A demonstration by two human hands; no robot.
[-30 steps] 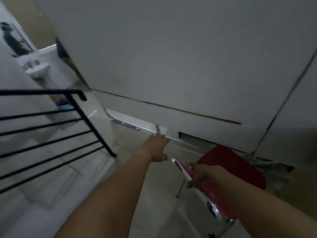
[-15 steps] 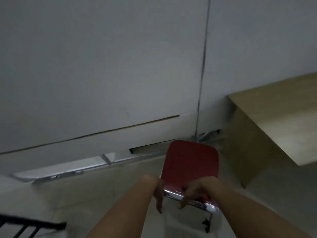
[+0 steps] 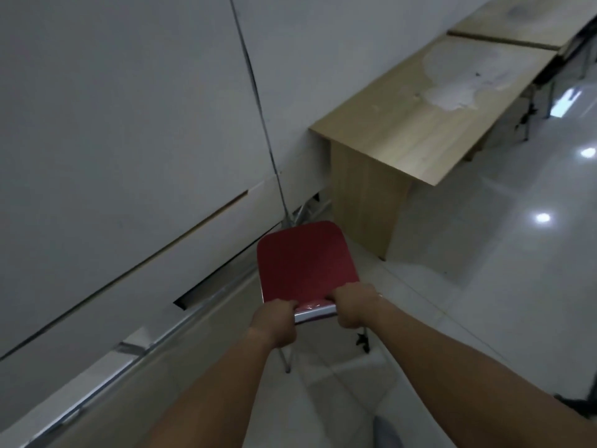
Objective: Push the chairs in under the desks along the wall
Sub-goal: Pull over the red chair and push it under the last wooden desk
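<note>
A red chair with chrome legs stands on the tiled floor near the white wall, its seat facing away from me. My left hand grips the left end of its chrome-edged backrest top. My right hand grips the right end of the same edge. A light wooden desk stands against the wall just beyond the chair to the right, its side panel close to the seat's far edge. A second desk adjoins it farther along the wall.
The white wall with a loose lower panel and a metal floor rail runs along the left. Dark chair frames show beside the far desks. Glossy floor tiles stretch to the right.
My left hand came from reaching toward the wall onto the chair back, joining the right. The view swung right, bringing the desks into sight; the stair railing left the view.
</note>
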